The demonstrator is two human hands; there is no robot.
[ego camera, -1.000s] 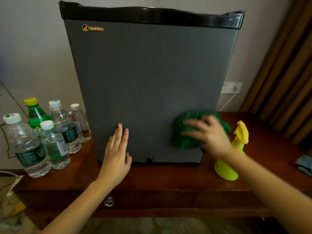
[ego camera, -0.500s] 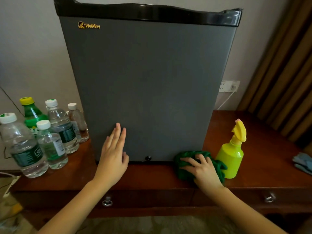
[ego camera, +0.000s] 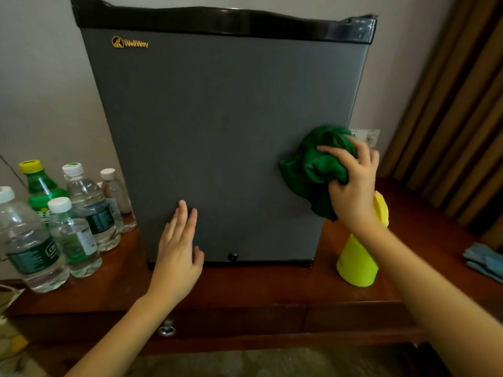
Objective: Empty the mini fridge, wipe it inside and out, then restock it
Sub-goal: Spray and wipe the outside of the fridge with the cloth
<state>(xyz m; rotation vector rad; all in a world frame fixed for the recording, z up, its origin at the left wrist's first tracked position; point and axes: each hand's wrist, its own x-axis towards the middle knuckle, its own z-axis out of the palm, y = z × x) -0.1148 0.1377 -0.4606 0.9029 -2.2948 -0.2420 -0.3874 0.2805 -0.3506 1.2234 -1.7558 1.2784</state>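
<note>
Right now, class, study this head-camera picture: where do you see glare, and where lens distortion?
Head view: glare streaks the glossy black top strip of the mini fridge near its right corner; same view, the wide lens bows that strip, splays the fridge's sides and leans the curtain.

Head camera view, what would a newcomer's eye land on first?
The grey mini fridge fills the middle, door shut. The right hand grips a green cloth against its right edge; the left hand rests flat low on the door. Left of it cluster drink bottles, right a yellow spray bottle.
</note>
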